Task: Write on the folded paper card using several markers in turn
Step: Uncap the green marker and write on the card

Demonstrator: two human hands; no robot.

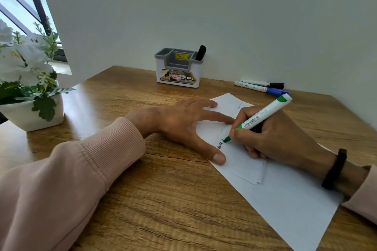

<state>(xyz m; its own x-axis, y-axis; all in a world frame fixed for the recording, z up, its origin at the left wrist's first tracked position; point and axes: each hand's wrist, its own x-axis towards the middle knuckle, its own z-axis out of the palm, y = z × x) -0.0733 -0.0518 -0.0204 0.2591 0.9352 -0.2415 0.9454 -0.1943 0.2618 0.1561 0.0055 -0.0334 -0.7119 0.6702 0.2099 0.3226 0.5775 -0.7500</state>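
From the head camera, looking down over the wooden counter (pixel 163 199): the right hand (pixel 275 138) is closed around a green marker (pixel 263 115), fingers pinched low on the barrel, and the green tip is down on the folded paper card (pixel 242 159). A short run of dark handwriting sits on the card just beside the tip, too small to read. The left hand (pixel 183 124) is spread flat, palm down, gripping nothing, fingers splayed across the far part of the card and the thumb pressing its near-left edge. Under the card lies a larger white sheet (pixel 295 206), running toward the near right corner of the counter. A black band (pixel 334 169) wraps the right wrist, and both arms wear pale pink sleeves (pixel 61 179).

Further back, against the wall, a black marker (pixel 263 83) and a blue marker (pixel 263 88) lie side by side, capped ends pointing right, just beyond the green marker's cap end. At the middle of the back edge stands a white and grey organiser (pixel 177 76) with a price sticker inside, and one black-capped marker (pixel 201 52) stands upright in its right compartment. At far left, a white pot of white flowers (pixel 26 91) sits near the window.
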